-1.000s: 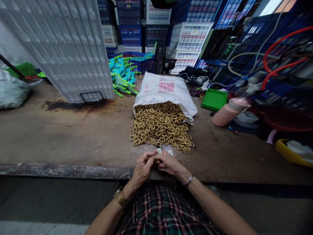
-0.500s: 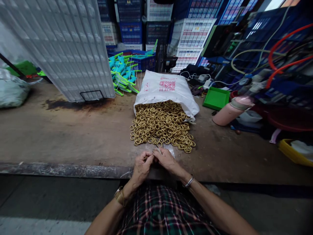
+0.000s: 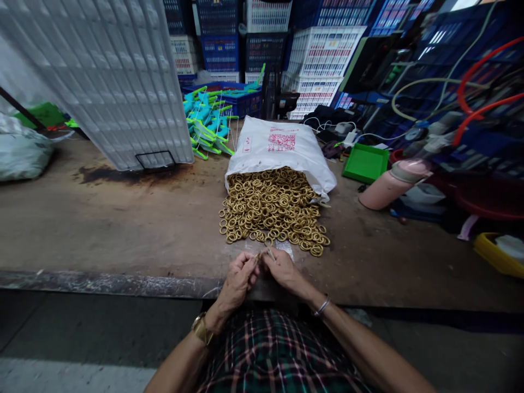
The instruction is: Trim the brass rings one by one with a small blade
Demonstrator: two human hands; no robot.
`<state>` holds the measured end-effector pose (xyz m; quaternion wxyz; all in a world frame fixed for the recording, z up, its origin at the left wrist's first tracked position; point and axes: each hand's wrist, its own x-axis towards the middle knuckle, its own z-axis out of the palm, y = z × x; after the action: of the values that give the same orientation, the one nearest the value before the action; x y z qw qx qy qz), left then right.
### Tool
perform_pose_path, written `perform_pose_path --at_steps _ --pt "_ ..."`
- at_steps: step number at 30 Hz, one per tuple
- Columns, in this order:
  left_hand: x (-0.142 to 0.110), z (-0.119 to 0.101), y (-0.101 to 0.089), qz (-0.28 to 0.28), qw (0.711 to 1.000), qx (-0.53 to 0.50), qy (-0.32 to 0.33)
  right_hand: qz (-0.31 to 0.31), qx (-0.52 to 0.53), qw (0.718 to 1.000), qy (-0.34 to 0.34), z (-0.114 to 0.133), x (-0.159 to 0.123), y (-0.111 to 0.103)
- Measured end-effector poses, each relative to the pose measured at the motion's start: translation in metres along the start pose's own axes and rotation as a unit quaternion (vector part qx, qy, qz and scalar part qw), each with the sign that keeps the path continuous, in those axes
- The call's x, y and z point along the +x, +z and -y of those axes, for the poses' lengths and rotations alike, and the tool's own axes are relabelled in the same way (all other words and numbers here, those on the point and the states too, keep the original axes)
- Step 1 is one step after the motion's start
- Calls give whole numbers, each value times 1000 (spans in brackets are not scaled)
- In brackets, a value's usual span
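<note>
- Pinching what looks like a gold ring (image 3: 257, 256) in my left hand (image 3: 239, 278), near the front edge of the worktop (image 3: 123, 224).
- Loose rings (image 3: 270, 210) lie beyond both hands.
- My right hand (image 3: 286, 271) grips a slim tool (image 3: 271, 254) just right of that ring, slanting toward the far edge.

Over the near edge of the counter (image 3: 123, 229), the left hand (image 3: 237, 279) pinches a small gold-coloured piece (image 3: 257, 256); the right hand (image 3: 285, 269) holds a slim tool (image 3: 271, 254). Beyond, gold-coloured rings (image 3: 270, 207) spill from a white sack (image 3: 262, 144).
</note>
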<state>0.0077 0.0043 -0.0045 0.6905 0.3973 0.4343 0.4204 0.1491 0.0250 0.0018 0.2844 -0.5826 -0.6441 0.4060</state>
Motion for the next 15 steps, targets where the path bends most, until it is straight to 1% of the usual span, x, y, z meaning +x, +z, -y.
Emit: perform_pose_path --at_steps 3,5,9,13,15 --pt "0 -4 1 -9 1000 17 5 24 -105 991 -74 -2 -7 2" --pt "-1 -7 3 -13 999 27 12 31 -161 981 -100 -2 -10 3" --pt "-1 -9 4 -15 998 54 32 37 -218 969 -113 -2 -11 2" --pt "0 -5 1 -8 994 92 61 61 -232 963 -124 0 -11 -1" --pt "-1 -5 1 1 994 97 58 76 -243 960 -119 0 -10 -3"
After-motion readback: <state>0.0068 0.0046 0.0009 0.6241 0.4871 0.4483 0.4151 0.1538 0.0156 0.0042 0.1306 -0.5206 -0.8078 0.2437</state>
